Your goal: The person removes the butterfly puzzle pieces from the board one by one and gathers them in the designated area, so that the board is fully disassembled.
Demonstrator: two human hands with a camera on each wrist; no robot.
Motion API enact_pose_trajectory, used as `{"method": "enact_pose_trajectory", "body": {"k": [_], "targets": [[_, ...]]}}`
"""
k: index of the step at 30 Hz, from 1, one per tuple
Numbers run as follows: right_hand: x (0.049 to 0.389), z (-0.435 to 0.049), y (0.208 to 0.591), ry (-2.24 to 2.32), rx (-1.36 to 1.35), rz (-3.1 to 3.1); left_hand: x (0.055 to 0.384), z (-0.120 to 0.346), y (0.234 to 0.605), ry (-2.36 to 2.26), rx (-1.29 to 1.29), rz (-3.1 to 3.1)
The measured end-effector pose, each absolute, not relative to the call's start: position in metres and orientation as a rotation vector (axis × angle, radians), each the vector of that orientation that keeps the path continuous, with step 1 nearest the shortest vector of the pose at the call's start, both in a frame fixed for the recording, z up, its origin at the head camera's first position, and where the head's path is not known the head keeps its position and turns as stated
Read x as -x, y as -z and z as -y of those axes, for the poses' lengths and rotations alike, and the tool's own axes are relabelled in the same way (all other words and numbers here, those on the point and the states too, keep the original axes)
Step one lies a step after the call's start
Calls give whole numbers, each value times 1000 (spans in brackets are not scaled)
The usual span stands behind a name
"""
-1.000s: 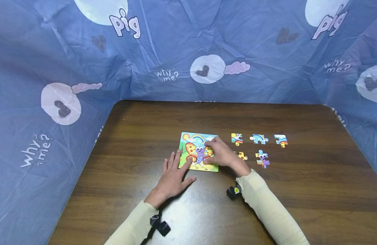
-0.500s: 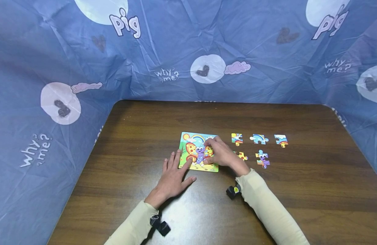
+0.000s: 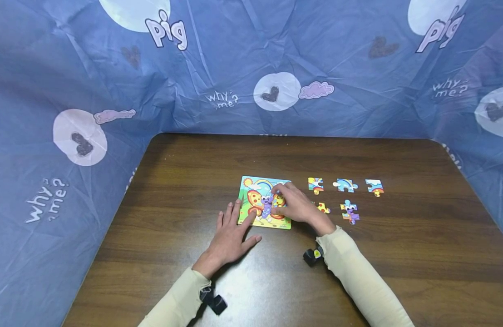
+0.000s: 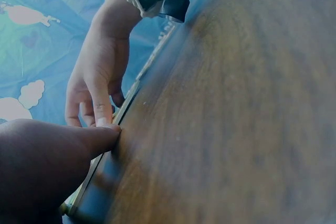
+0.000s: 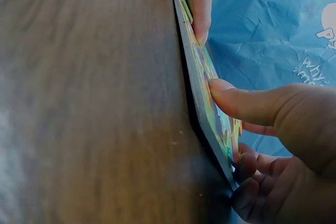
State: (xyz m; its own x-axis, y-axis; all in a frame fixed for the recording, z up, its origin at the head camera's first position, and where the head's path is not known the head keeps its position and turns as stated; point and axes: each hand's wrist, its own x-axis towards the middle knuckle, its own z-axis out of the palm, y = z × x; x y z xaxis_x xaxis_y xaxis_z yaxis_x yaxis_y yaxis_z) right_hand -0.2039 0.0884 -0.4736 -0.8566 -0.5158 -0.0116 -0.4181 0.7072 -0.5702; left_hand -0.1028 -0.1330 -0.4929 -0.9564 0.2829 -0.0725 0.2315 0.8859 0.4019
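A square butterfly puzzle board [image 3: 247,181] lies on the table in the head view. My left hand [image 3: 228,239] rests at its lower left corner, fingers spread, with the index fingertip on the picture and the thumb out over the wood. Over the board's right side is my right hand [image 3: 296,202], thumb and curved fingers around a yellow, red-spotted puzzle piece [image 3: 279,200] on the butterfly's wing. In the right wrist view, the right thumb [image 5: 236,98] presses on the board's face and the other fingers curl at its far side; colourful piece edges stand slightly proud between them.
Right of the board lie loose puzzle pieces: a rainbow-end piece [image 3: 315,184], a rainbow-arc piece [image 3: 346,185], a cloud piece [image 3: 374,186] and a purple face piece [image 3: 350,211]. A yellow spotted piece [image 3: 323,207] is partly behind the right wrist. Blue printed cloth [image 3: 219,54] surrounds the brown table [image 3: 202,159].
The right thumb has shifted slightly up the board, showing more of the lower wing. My left hand and the loose pieces have stayed where they were.
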Motion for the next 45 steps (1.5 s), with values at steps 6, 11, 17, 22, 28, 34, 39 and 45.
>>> {"method": "enact_pose_trajectory", "body": {"k": [6, 11, 17, 22, 28, 34, 39, 45], "targets": [[205, -90, 476, 885, 782, -2756, 104, 134, 494, -583, -407, -2923], [206, -92, 472, 923, 799, -2768, 104, 134, 494, -585, -408, -2929], [207, -100, 466, 935, 810, -2799, 103, 134, 495, -585, -412, -2948], [206, -113, 463, 934, 764, -2801, 103, 134, 494, -590, -402, -2938], [204, -130, 461, 920, 741, -2853, 103, 134, 494, -596, -384, -2926], [202, -151, 458, 895, 743, -2903, 103, 134, 493, -599, -390, -2921], [198, -171, 456, 888, 742, -2917, 103, 133, 493, -590, -403, -2927], [195, -196, 456, 911, 786, -2936, 103, 133, 493, -589, -394, -2926]]}}
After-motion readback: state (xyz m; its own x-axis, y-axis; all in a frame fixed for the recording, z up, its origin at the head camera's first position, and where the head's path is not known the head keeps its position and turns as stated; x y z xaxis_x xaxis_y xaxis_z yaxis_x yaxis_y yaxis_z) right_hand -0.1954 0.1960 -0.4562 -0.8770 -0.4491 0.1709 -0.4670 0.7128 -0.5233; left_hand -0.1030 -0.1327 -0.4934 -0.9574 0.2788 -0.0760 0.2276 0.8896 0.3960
